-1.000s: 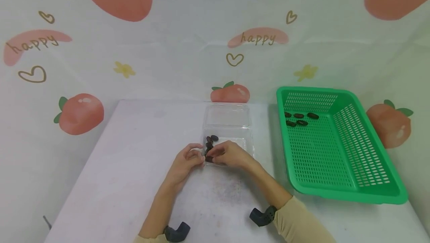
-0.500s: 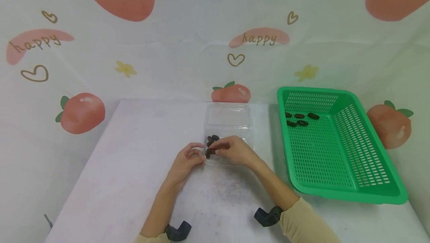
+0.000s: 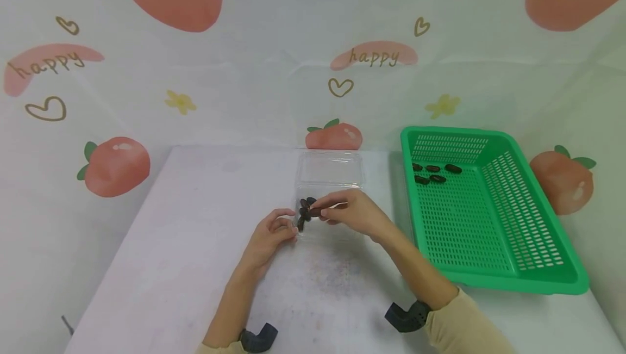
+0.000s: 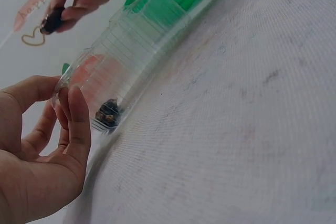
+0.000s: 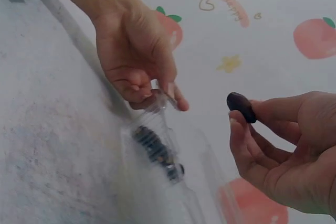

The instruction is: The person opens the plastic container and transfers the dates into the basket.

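Observation:
My right hand (image 3: 354, 212) pinches a dark brown oval date (image 5: 241, 107) between thumb and fingertips. In the right wrist view the date is held up in the air, apart from the clear plastic box (image 3: 337, 231). That box lies with its hinged lid (image 3: 330, 169) folded back toward the wall. Several dark dates (image 3: 301, 224) cluster along its left side, partly behind the right hand's fingers in the head view. My left hand (image 3: 269, 237) grips the box's near left rim between thumb and fingers, as the left wrist view shows from close by.
A green slotted basket (image 3: 513, 283) stands on the right of the white table (image 3: 195, 223), with several more dates (image 3: 432, 169) at its far left. Behind the table hangs a white backdrop (image 3: 264, 71) printed with fruit and "happy".
My right hand has lifted a date from the near left of the box and moved up and to the right with it. The left hand has stayed at the rim.

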Tool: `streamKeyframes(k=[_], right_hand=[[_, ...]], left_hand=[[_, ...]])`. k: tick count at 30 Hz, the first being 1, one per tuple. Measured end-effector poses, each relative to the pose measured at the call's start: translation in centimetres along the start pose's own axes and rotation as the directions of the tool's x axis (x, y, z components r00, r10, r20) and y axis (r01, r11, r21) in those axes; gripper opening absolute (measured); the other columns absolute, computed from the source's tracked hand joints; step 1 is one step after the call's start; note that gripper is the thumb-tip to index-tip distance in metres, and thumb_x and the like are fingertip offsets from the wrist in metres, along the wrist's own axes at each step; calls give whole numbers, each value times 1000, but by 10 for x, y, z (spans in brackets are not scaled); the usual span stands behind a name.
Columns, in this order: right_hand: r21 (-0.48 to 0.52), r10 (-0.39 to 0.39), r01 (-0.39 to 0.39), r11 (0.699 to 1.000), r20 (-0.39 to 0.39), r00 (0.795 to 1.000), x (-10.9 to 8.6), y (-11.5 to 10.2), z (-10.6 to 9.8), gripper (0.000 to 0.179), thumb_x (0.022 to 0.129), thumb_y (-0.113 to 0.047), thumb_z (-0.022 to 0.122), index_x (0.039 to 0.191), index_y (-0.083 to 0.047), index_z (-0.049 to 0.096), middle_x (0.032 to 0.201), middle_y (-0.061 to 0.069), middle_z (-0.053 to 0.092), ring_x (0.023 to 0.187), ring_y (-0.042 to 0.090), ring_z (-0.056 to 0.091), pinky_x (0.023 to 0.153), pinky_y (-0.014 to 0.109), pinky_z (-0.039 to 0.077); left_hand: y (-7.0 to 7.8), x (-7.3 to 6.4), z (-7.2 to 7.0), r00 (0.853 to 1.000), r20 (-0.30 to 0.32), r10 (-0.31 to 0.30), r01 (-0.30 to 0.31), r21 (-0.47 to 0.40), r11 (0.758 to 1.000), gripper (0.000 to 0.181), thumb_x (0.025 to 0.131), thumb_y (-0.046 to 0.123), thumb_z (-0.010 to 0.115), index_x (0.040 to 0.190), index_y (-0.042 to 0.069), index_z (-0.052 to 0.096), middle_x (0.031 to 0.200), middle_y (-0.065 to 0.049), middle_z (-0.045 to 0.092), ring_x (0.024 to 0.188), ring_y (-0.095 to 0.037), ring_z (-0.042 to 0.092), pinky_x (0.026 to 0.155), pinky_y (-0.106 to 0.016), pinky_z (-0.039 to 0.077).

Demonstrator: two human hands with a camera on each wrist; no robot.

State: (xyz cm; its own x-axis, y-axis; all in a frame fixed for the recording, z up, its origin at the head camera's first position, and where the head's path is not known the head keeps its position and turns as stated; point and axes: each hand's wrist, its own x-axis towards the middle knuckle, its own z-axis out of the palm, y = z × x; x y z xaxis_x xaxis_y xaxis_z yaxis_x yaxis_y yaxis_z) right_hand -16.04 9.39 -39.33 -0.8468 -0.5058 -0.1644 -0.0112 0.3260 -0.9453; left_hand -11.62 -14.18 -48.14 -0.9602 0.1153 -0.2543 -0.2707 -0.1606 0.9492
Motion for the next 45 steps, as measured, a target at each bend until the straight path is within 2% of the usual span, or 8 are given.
streamKeyframes(k=[5, 9, 15, 22, 28, 35, 40, 45], right_hand=[[-66, 4, -6, 998, -44, 999, -10, -11, -16, 20, 89, -16, 72, 108, -20, 76, 103, -1, 73, 93, 23, 71, 84, 38, 56], [-60, -1, -3, 998, -65, 998, -16, -17, -32, 21, 91, -15, 71, 111, -16, 75, 104, 1, 73, 90, 18, 70, 86, 43, 55], [-17, 3, -4, 1000, -70, 998, -22, -17, -54, 25, 92, -15, 70, 117, -10, 72, 108, 6, 73, 93, 20, 70, 91, 45, 54], [-32, 31, -34, 999, -101, 994, -30, -15, -78, 28, 93, -25, 70, 120, -15, 71, 108, 2, 73, 98, 21, 68, 92, 41, 52], [32, 33, -29, 999, -121, 992, -35, -9, -104, 32, 94, -22, 69, 123, -8, 68, 114, 6, 72, 103, 20, 69, 95, 40, 53], [138, 16, 0, 990, -115, 993, -41, 0, -125, 37, 95, -14, 68, 128, 3, 61, 121, 16, 67, 103, 22, 70, 91, 36, 56], [131, 7, 10, 991, -124, 992, -47, 8, -143, 39, 96, -16, 67, 130, 2, 61, 124, 15, 66, 106, 21, 68, 93, 35, 55], [106, 30, -11, 994, -178, 984, -53, 17, -161, 42, 96, -21, 67, 131, 1, 60, 123, 11, 67, 107, 20, 68, 93, 31, 54]], left_hand=[[1, 1, 1, 1000, 12, 2, -2, -7, 1000, 44, 87, -4, 66, 129, 1, 54, 88, -5, 57, 79, -19, 61, 78, -29, 56], [1, 1, 2, 1000, 17, 3, -3, -3, 1000, 45, 87, -4, 66, 130, 0, 53, 88, -5, 57, 79, -19, 60, 79, -29, 56], [0, 0, 0, 1000, -1, -7, 7, 25, 1000, 45, 86, -4, 66, 129, 1, 54, 88, -5, 57, 79, -19, 61, 80, -30, 56], [-3, -1, -1, 1000, -22, -16, 17, 40, 999, 43, 86, -4, 67, 127, 0, 55, 85, -5, 58, 78, -20, 61, 79, -31, 56], [0, 0, -1, 1000, -2, 5, -5, 52, 999, 42, 88, -2, 67, 128, -1, 54, 86, -5, 59, 85, -21, 61, 81, -32, 57], [2, 0, -1, 1000, -5, -8, 8, 55, 998, 42, 88, -1, 68, 128, 0, 55, 87, -5, 59, 87, -21, 61, 82, -32, 57], [3, -1, -1, 1000, 3, -17, 16, 49, 999, 42, 88, -1, 67, 127, -1, 54, 88, -6, 59, 88, -21, 61, 83, -31, 56], [3, -1, -1, 1000, 3, -21, 21, 51, 998, 41, 89, -2, 67, 127, -1, 54, 88, -6, 58, 87, -21, 60, 83, -33, 56]])
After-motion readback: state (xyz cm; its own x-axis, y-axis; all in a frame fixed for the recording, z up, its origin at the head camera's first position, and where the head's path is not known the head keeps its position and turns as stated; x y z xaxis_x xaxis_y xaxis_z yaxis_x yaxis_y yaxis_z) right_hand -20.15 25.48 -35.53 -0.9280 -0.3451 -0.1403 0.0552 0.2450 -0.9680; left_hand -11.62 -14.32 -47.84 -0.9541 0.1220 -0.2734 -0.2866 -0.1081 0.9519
